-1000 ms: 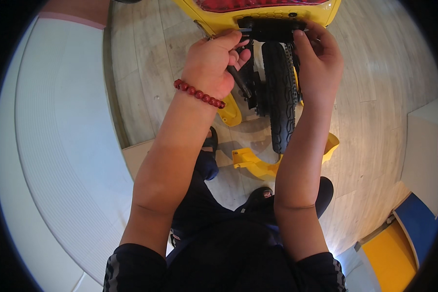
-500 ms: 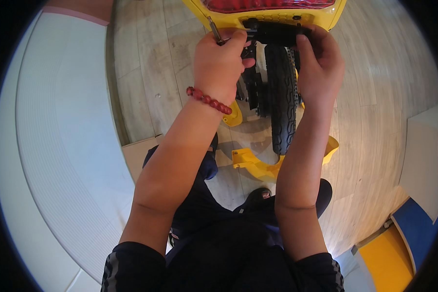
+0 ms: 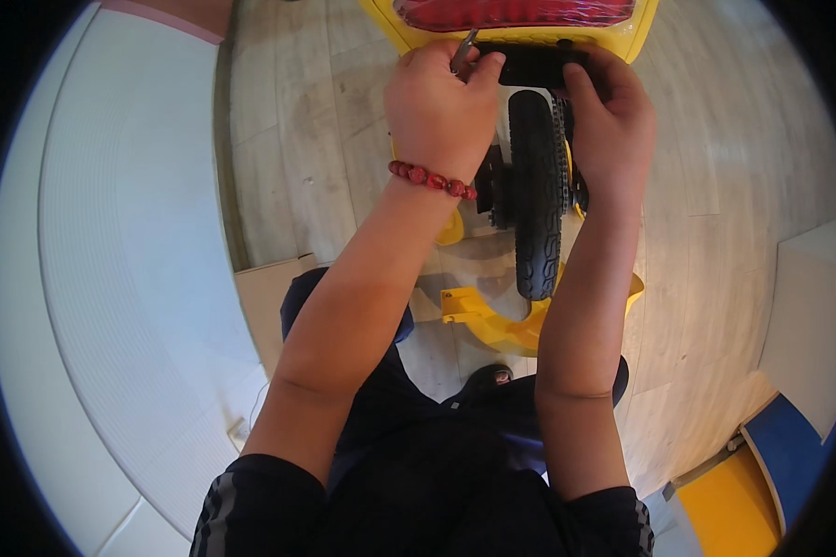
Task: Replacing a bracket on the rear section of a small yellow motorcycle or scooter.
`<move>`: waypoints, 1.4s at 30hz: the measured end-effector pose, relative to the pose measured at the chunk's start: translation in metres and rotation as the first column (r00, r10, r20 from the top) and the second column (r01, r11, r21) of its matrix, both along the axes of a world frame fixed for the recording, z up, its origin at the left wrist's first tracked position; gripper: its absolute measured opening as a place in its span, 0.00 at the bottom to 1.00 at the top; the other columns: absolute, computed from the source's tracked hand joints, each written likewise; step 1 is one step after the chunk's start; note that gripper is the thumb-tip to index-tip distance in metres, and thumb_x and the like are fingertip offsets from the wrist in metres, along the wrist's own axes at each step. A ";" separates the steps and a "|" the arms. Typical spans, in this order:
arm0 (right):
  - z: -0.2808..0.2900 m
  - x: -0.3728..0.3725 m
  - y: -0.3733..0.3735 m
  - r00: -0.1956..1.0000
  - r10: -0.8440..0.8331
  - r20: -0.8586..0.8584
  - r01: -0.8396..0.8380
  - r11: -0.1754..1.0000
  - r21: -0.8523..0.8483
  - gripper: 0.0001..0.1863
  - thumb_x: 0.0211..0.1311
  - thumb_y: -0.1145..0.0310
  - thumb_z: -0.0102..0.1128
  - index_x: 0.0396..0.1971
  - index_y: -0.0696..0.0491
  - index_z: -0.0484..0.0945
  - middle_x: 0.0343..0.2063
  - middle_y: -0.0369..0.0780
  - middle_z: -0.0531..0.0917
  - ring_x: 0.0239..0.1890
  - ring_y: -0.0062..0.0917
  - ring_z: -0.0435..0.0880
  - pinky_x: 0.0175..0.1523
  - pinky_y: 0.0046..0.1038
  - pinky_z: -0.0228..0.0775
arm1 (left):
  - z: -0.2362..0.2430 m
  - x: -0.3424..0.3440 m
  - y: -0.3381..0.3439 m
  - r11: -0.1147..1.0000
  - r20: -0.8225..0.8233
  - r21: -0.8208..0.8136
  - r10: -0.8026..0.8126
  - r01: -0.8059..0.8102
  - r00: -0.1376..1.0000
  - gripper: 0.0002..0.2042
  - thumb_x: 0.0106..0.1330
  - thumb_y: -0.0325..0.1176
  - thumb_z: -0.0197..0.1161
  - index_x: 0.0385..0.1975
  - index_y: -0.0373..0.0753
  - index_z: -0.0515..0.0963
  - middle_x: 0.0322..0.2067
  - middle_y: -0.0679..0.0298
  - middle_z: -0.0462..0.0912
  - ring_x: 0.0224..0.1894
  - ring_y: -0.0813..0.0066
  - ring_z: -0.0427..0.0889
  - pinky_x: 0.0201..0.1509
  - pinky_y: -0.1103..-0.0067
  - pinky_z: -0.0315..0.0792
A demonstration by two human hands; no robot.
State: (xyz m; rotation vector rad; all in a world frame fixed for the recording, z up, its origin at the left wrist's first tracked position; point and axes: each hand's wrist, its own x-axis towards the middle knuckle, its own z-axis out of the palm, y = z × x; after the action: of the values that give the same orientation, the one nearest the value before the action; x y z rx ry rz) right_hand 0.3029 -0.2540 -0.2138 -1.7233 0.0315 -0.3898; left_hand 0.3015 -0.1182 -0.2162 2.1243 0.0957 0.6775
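My left hand (image 3: 441,116), wearing a red bead bracelet (image 3: 434,180), is closed around a slim screwdriver (image 3: 465,52) whose metal tip pokes up past the knuckles. Its thumb also touches the left end of a flat black part (image 3: 531,69). At the other end, my right hand (image 3: 613,125) pinches that part between thumb and fingers. The part lies across, just below a yellow vehicle body (image 3: 418,39) with a red tail light (image 3: 520,11). Right under it stands a black knobbly tyre (image 3: 535,195). My fingertips behind the part are hidden.
A curved yellow fender piece (image 3: 492,327) lies on the wood floor (image 3: 706,176) between my legs and the tyre. To the left runs a long white ribbed surface (image 3: 139,260). Blue (image 3: 794,441) and yellow panels (image 3: 729,506) stand at the lower right.
My left hand has shifted right and up along the black part, and the screwdriver now leans right instead of left. The right hand stays at its end.
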 end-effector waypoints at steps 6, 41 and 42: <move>-0.005 -0.004 0.005 0.997 -0.069 0.034 0.069 0.998 -0.009 0.11 0.55 0.72 0.57 0.37 0.62 0.75 0.27 0.40 0.81 0.27 0.18 0.80 0.35 0.19 0.70 | -0.007 0.004 0.004 0.980 0.119 0.199 -0.014 -0.010 0.993 0.10 0.49 0.35 0.65 0.23 0.35 0.76 0.24 0.56 0.77 0.28 0.57 0.77 0.32 0.69 0.72; -0.018 -0.003 0.005 0.992 -0.091 0.090 0.092 0.996 -0.006 0.10 0.55 0.72 0.56 0.37 0.60 0.75 0.28 0.43 0.81 0.27 0.24 0.79 0.35 0.22 0.69 | -0.005 0.007 0.001 0.938 0.170 0.346 -0.032 -0.029 0.985 0.11 0.52 0.37 0.64 0.22 0.35 0.75 0.27 0.55 0.76 0.27 0.56 0.77 0.29 0.69 0.73; -0.015 -0.004 0.004 0.995 -0.074 0.071 0.077 0.996 -0.052 0.11 0.56 0.73 0.55 0.38 0.62 0.74 0.29 0.41 0.81 0.30 0.21 0.79 0.37 0.21 0.70 | -0.004 0.007 0.000 0.945 0.185 0.326 -0.060 -0.004 0.981 0.11 0.52 0.38 0.64 0.22 0.35 0.75 0.27 0.55 0.76 0.27 0.56 0.77 0.29 0.69 0.73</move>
State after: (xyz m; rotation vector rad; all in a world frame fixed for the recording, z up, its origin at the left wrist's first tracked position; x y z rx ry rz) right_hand 0.2993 -0.2502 -0.2288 -1.7648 0.0366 -0.5097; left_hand 0.3086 -0.1181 -0.2203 2.3536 -0.1646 0.9309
